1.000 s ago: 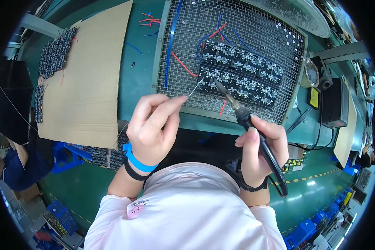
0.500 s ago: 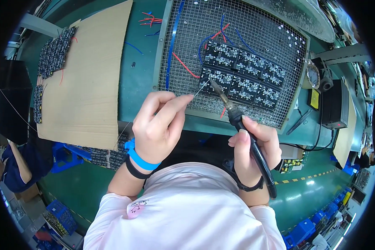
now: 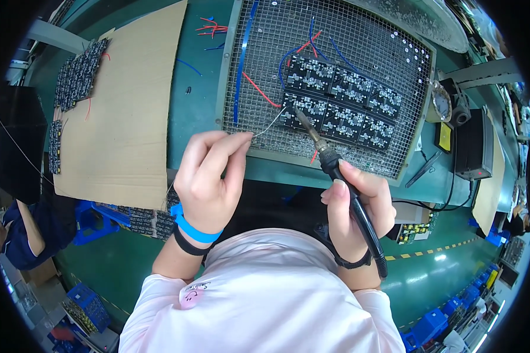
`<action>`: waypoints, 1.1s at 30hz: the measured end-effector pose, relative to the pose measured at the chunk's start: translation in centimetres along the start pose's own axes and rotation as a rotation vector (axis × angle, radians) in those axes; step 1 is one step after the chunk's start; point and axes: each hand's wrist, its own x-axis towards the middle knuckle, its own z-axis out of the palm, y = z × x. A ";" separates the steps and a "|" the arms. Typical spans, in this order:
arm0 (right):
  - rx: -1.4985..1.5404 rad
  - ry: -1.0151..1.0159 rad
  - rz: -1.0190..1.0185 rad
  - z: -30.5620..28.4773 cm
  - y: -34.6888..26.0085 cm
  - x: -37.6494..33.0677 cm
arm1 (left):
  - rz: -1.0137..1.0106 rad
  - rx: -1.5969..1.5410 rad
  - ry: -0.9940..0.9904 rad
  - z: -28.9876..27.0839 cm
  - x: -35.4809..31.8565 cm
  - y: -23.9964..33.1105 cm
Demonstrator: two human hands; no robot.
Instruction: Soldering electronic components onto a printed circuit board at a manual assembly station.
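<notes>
My right hand is closed round the black handle of a soldering iron. The iron's tip rests on or just over the lower left part of a panel of black circuit boards. Between the thumb and fingers of my left hand is a thin silvery solder wire, slightly bowed, its far end by the panel's left edge near the tip. A red wire reaches that same edge, and blue wires curve at the panel's upper left.
The panel lies on a metal mesh tray with a raised rim. Brown cardboard at left carries more circuit boards. At right stand a black box, a yellow sponge and black tweezers. Loose red wires lie beyond.
My left hand has drawn back to the left and slightly down, with the solder wire now more bowed. The iron has shifted very slightly left, its tip still at the panel's lower left.
</notes>
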 end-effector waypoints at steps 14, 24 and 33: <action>0.035 0.008 -0.033 0.0 0.4 -0.2 | 0.006 -0.034 0.024 -0.3 -0.4 0.5; 0.055 -0.013 -0.044 0.7 0.0 0.4 | 0.018 0.098 0.025 -0.6 0.4 0.2; 0.021 -0.051 -0.099 0.8 0.2 0.7 | -0.047 0.039 0.022 -0.4 0.2 0.4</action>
